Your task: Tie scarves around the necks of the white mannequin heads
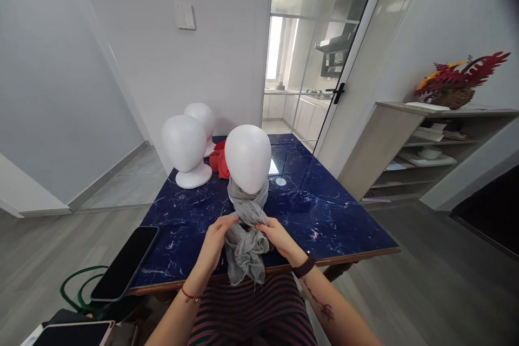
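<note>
A white mannequin head (248, 157) stands on the dark blue marbled table in front of me. Wrapped around its neck is a thin grey scarf (246, 248), crossed at the front, its loose ends hanging down over the near table edge. My left hand (219, 233) is closed on the scarf's left side, just below the crossing; its fingertips are partly hidden in the folds. On the other side, my right hand (280, 237) pinches the cloth between thumb and fingers.
Two more white mannequin heads, a nearer one (185, 143) and a farther one (200, 118), stand back left on the table (324, 216). Red cloth (219, 161) lies behind the middle head. A phone-like black device (126, 262) overhangs the left edge. A shelf unit (405, 143) stands right.
</note>
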The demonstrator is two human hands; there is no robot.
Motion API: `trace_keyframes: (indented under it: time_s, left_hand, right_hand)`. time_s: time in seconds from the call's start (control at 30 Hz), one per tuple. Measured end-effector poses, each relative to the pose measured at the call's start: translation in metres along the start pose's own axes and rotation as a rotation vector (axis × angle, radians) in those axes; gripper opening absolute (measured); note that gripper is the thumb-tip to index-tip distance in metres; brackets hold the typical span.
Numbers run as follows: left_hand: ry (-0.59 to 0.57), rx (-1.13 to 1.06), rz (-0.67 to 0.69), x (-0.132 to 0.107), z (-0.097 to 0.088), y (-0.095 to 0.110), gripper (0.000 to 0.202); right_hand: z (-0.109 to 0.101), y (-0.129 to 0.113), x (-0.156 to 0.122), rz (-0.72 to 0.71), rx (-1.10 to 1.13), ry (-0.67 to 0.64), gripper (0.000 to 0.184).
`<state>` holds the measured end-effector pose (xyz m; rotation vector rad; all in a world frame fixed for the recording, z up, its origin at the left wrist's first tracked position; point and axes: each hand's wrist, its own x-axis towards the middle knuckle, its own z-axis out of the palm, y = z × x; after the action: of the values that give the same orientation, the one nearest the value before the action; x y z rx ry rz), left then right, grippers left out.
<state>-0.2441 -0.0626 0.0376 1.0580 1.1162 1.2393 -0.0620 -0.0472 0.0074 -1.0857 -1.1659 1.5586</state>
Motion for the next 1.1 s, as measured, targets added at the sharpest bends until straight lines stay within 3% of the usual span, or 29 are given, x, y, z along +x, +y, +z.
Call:
trace_keyframes:
  time_s: [0.13, 0.23, 0.37, 0.47, 0.57, 0.7, 0.8, 0.9, 1.1]
  left_hand:
    - [0.046, -0.113, -0.185, 0.001, -0.002, 0.013, 0.041]
    - [0.04, -0.223, -0.321, 0.002, -0.004, 0.022, 0.043]
    - [-0.064, -0.21, -0.408, 0.006, -0.011, 0.029, 0.033]
    - [-0.14, -0.197, -0.394, 0.01, -0.013, 0.033, 0.02]
    - [-0.195, -0.302, -0.309, 0.016, -0.007, 0.035, 0.014]
    - [-0.338, -0.35, -0.165, 0.024, 0.007, 0.036, 0.034]
    - [-0.391, -0.143, -0.019, 0.03, 0.017, 0.034, 0.048]
    - [-0.457, 0.16, 0.177, 0.038, 0.02, 0.026, 0.048]
    - [-0.417, 0.81, 0.557, 0.054, 0.009, 0.002, 0.06]
  right_hand:
    - [-0.01, 0.004, 0.002, -0.236, -0.296, 0.16, 0.023]
    - [-0.008, 0.011, -0.003, -0.338, -0.465, 0.255, 0.034]
    - [-0.002, 0.015, -0.011, -0.444, -0.54, 0.261, 0.052]
    - [-0.002, 0.014, -0.013, -0.483, -0.549, 0.241, 0.053]
    - [-0.004, 0.012, -0.013, -0.498, -0.555, 0.24, 0.049]
    - [-0.004, 0.011, -0.013, -0.494, -0.538, 0.264, 0.044]
    - [-0.003, 0.012, -0.013, -0.512, -0.54, 0.256, 0.044]
    - [-0.003, 0.012, -0.013, -0.538, -0.566, 0.23, 0.046]
    - [-0.002, 0.009, -0.015, -0.57, -0.553, 0.163, 0.043]
